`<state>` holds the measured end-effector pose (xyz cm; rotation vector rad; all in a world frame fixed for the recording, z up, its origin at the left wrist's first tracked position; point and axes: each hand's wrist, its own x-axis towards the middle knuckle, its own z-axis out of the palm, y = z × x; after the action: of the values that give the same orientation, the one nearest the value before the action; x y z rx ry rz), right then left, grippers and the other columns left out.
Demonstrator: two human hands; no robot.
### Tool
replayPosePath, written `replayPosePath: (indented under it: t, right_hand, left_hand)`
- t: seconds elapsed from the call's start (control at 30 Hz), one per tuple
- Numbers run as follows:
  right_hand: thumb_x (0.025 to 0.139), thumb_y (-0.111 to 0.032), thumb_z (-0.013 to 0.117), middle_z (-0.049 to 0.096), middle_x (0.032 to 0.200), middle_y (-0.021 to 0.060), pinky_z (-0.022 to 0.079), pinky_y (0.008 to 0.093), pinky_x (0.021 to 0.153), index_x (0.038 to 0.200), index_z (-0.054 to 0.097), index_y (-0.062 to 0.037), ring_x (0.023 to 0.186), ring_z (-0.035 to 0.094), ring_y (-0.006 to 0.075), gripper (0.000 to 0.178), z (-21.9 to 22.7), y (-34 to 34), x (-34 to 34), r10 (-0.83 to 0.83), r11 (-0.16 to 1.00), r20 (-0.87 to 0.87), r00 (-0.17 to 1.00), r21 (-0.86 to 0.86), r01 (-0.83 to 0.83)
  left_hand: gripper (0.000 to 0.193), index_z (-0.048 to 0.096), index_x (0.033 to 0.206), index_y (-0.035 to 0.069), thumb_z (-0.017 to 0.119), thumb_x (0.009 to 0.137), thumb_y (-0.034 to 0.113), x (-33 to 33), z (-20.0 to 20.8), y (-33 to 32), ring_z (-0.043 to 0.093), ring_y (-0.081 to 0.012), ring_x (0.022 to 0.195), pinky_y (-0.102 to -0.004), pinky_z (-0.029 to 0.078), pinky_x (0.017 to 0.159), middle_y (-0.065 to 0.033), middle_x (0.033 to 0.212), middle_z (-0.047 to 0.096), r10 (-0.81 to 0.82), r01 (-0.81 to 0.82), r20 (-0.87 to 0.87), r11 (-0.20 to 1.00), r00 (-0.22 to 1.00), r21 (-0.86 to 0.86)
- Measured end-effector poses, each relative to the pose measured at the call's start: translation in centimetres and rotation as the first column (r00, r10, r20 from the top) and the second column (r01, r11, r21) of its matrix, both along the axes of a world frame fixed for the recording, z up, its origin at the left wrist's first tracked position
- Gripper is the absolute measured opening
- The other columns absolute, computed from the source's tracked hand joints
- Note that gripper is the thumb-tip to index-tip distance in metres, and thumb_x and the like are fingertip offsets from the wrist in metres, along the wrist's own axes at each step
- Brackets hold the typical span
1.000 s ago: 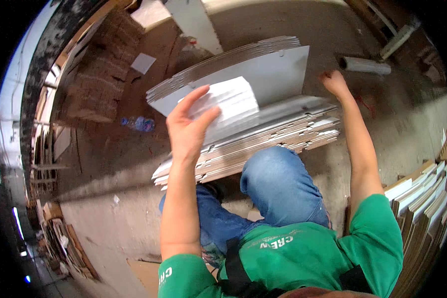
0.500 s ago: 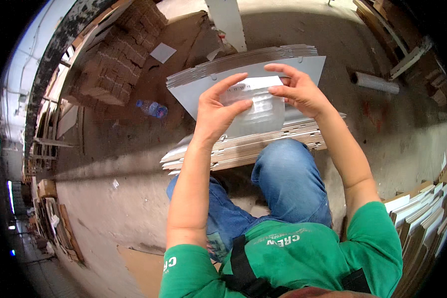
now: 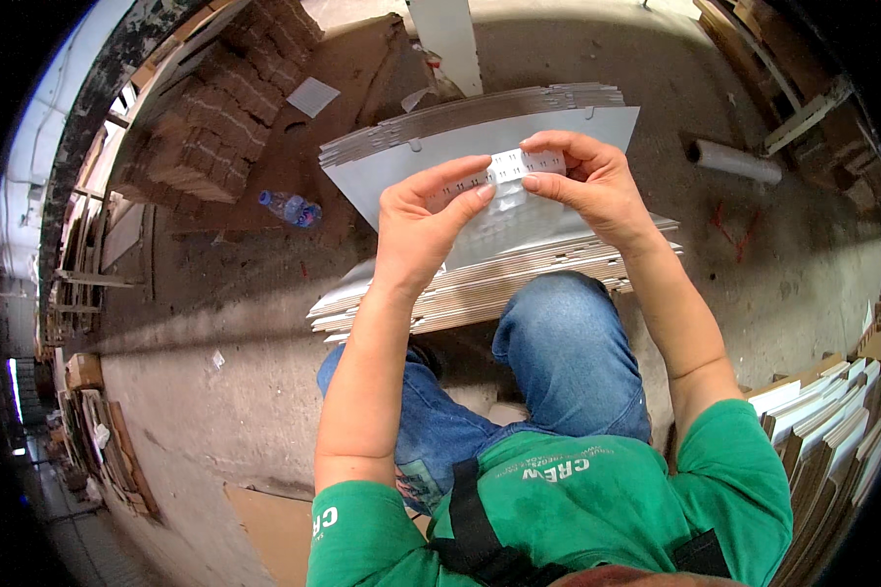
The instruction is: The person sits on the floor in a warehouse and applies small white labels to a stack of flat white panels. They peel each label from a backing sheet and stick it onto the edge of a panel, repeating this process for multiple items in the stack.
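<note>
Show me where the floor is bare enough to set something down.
Bare floor: at right, between something red and the boards; at left, between the bottle and the paper scrap. Crowded: the middle, where the left hand and right hand hold a sheet over the stack, with raised cardboard behind and the knees close in front.

1. Sheet point(image 3: 506, 162): white, rows of black marks.
2. Boards point(image 3: 494, 286): white faces, tan edges.
3. Shirt point(image 3: 568, 514): green, white lettering.
4. Jeans point(image 3: 573, 347): faded blue.
5. Strap point(image 3: 468, 504): black.
6. Bottle point(image 3: 292, 208): clear and blue.

Lettering point(image 3: 558, 472) marks the green shirt point(image 3: 597, 509), dark numbers point(image 3: 503, 174) the white strip point(image 3: 506, 166).
</note>
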<state>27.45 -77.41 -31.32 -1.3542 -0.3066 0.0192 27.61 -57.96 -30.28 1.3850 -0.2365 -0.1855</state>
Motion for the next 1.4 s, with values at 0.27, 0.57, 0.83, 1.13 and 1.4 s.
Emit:
replayPosePath:
  t: [0.27, 0.57, 0.83, 1.13, 1.4]
  right_hand:
    - [0.075, -0.007, 0.069, 0.063, 0.091, 0.0048, 0.048, 0.0202, 0.069, 0.101, 0.061, -0.0012, 0.078, 0.059, 0.0085, 0.028, 0.2, -0.4, -0.1, -0.014, 0.997, -0.018, 1.000, -0.072, 0.012]
    - [0.072, -0.008, 0.071, 0.062, 0.077, 0.0004, 0.043, 0.0167, 0.058, 0.094, 0.064, -0.0019, 0.067, 0.054, 0.0040, 0.023, 0.2, -0.2, -0.1, -0.105, 0.972, 0.013, 0.994, -0.210, 0.105]
    - [0.074, -0.013, 0.071, 0.061, 0.070, -0.0018, 0.040, 0.0179, 0.055, 0.083, 0.067, -0.0036, 0.063, 0.051, 0.0035, 0.013, -0.2, -1.4, -0.1, -0.080, 0.965, -0.077, 0.994, -0.258, 0.057]
    - [0.082, -0.020, 0.064, 0.063, 0.077, 0.0008, 0.044, 0.0204, 0.061, 0.091, 0.065, -0.0006, 0.068, 0.054, 0.0064, 0.021, -0.6, -2.6, -1.1, -0.039, 0.976, -0.095, 0.995, -0.216, 0.017]
    - [0.083, -0.017, 0.062, 0.062, 0.078, 0.0017, 0.044, 0.0208, 0.063, 0.091, 0.064, 0.0003, 0.070, 0.054, 0.0068, 0.019, -1.6, -3.3, -1.3, -0.089, 0.980, -0.034, 0.995, -0.183, 0.081]
  left_hand:
    - [0.033, 0.063, 0.101, -0.001, 0.072, 0.071, 0.006, 0.0, -0.3, -0.2, 0.059, -0.0126, 0.084, -0.0241, 0.048, 0.075, -0.0092, 0.096, 0.063, 0.021, -0.021, -0.008, 0.999, 1.000, 0.039]
    - [0.026, 0.064, 0.097, -0.001, 0.071, 0.073, 0.007, -0.3, 0.0, -0.4, 0.059, -0.0085, 0.076, -0.0201, 0.046, 0.070, -0.0055, 0.087, 0.065, 0.087, -0.099, 0.072, 0.978, 0.994, 0.181]
    - [0.018, 0.064, 0.088, 0.000, 0.071, 0.073, 0.008, 0.3, -0.5, -0.1, 0.056, -0.0067, 0.070, -0.0185, 0.043, 0.063, -0.0022, 0.079, 0.064, 0.018, -0.008, -0.080, 0.992, 0.997, 0.124]
    - [0.019, 0.063, 0.088, 0.001, 0.070, 0.073, 0.010, 0.7, -1.1, 0.8, 0.055, -0.0072, 0.070, -0.0199, 0.043, 0.066, -0.0021, 0.077, 0.063, -0.093, 0.109, -0.195, 0.992, 0.976, 0.070]
    - [0.021, 0.062, 0.093, -0.003, 0.066, 0.078, 0.011, 0.9, -1.4, 2.1, 0.057, -0.0088, 0.070, -0.0218, 0.046, 0.066, -0.0048, 0.078, 0.063, -0.111, 0.111, -0.213, 0.994, 0.971, -0.010]
